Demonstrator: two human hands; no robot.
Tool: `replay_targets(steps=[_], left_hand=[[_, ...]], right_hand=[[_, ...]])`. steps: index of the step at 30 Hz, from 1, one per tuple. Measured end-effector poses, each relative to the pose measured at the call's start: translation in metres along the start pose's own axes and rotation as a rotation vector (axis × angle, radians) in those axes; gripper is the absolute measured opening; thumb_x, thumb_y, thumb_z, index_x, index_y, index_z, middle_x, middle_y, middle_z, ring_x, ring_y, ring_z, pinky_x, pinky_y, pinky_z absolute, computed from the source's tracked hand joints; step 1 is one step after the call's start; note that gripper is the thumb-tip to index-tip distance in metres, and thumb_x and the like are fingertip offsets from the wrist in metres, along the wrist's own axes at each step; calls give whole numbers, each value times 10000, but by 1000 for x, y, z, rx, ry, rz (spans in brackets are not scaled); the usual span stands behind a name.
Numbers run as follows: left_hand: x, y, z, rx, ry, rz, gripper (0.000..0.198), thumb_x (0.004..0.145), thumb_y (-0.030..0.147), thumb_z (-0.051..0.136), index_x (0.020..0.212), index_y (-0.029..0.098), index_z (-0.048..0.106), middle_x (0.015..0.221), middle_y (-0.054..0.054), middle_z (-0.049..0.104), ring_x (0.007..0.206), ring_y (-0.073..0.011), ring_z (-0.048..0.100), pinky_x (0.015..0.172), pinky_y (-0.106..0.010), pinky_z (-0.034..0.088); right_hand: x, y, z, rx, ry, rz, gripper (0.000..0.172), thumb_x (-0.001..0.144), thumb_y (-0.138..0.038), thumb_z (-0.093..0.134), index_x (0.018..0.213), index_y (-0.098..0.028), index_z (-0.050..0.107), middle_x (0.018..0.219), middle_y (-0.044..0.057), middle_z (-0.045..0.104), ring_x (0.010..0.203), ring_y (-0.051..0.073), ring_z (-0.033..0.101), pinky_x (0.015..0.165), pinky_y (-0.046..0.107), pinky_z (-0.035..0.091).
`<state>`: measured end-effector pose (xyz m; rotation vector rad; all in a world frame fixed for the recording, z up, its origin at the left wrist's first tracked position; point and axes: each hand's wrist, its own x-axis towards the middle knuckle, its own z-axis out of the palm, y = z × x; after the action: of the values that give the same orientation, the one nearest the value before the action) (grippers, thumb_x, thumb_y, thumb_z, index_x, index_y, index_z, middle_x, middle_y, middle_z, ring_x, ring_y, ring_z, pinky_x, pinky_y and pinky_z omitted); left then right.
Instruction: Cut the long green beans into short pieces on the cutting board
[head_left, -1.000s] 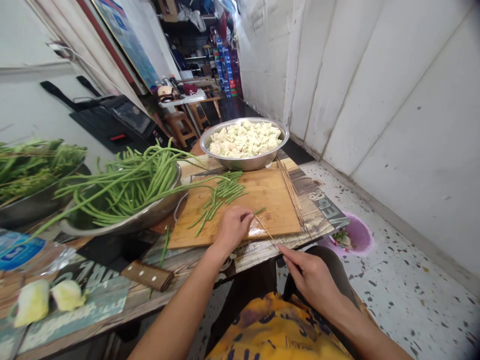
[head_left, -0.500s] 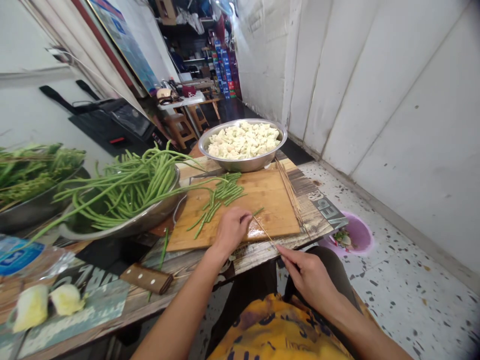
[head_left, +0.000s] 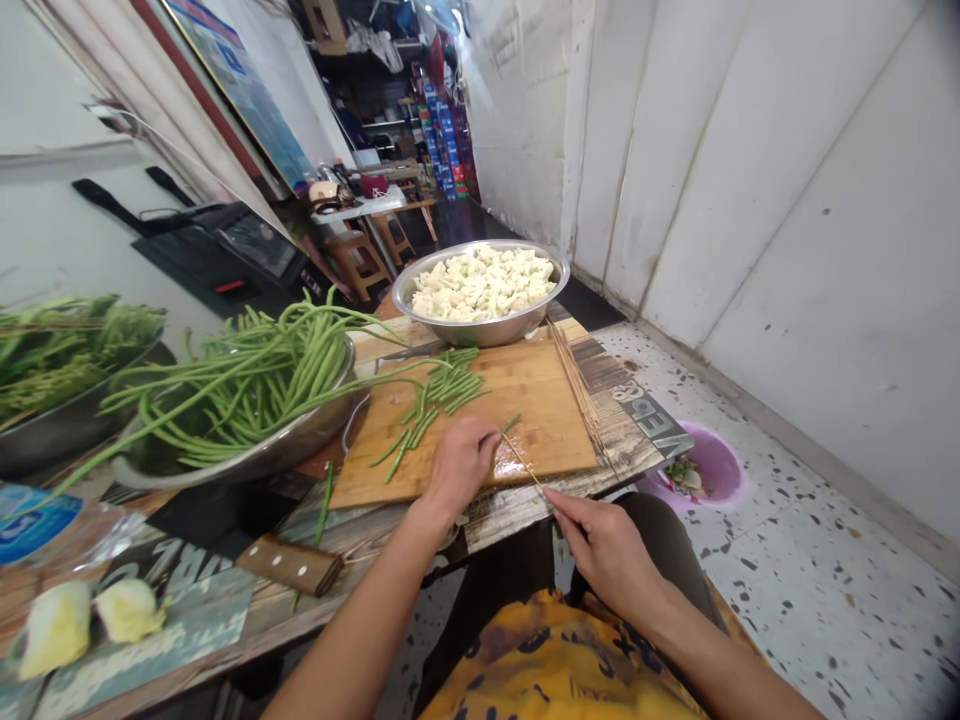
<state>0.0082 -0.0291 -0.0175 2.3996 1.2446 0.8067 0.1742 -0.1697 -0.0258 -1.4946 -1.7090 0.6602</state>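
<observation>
My right hand (head_left: 600, 540) is closed in a pinch on the lower end of a thin bamboo skewer (head_left: 522, 459). The skewer slants up and left to my left hand (head_left: 466, 462), over the front of the wooden cutting board (head_left: 536, 385). The fingers of my left hand are pinched together at the skewer's far end, around a short green bean piece (head_left: 511, 423) whose tip sticks out past them. Whether the skewer has pierced the bean is hidden by the fingers. Several cut green beans (head_left: 450, 385) lie on the board beyond my left hand.
More skewers (head_left: 576, 385) lie along the board's right edge. Behind stands a steel bowl (head_left: 517, 328) of cauliflower pieces; on the left, a bowl (head_left: 315, 420) of long beans. A cleaver (head_left: 289, 563) rests at the table's front left. A pink basin (head_left: 724, 465) sits on the floor.
The view has shifted slightly. Both hands stay in nearly the same pose, with the right hand a little closer to the left along the skewer's line.
</observation>
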Motion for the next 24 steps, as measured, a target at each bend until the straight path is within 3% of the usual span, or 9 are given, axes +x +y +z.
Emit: replay_targets(steps=[10, 19, 22, 24], left_hand=[[4, -3, -2, 62, 4, 7, 143, 800, 100, 590, 733, 148, 707, 760, -64, 681, 724, -174, 595, 700, -287, 450], [2, 3, -3, -13, -32, 43, 133, 787, 94, 604, 724, 161, 699, 740, -41, 677, 694, -150, 589, 669, -255, 442], [-1, 5, -2, -21, -21, 33, 132, 807, 116, 594, 737, 158, 698, 737, -43, 671, 700, -152, 583, 666, -255, 438], [-2, 7, -1, -18, -25, 28, 136, 813, 121, 588, 741, 156, 698, 740, -46, 669, 705, -154, 582, 667, -259, 436]], right_hand=[[7, 0, 5, -111, 3, -14, 324, 917, -196, 396, 1060, -145, 683, 918, 96, 732, 851, 215, 690, 755, 276, 505], [57, -19, 13, -465, -139, 116, 313, 941, -206, 372, 1089, -186, 647, 924, 91, 728, 848, 205, 678, 684, 258, 438], [50, -25, 10, -486, -141, 131, 344, 919, -256, 437, 1235, -182, 551, 938, 92, 720, 838, 227, 675, 660, 278, 419], [38, -24, 6, -456, -141, 147, 342, 899, -253, 474, 1224, -174, 541, 921, 80, 720, 828, 225, 672, 656, 277, 407]])
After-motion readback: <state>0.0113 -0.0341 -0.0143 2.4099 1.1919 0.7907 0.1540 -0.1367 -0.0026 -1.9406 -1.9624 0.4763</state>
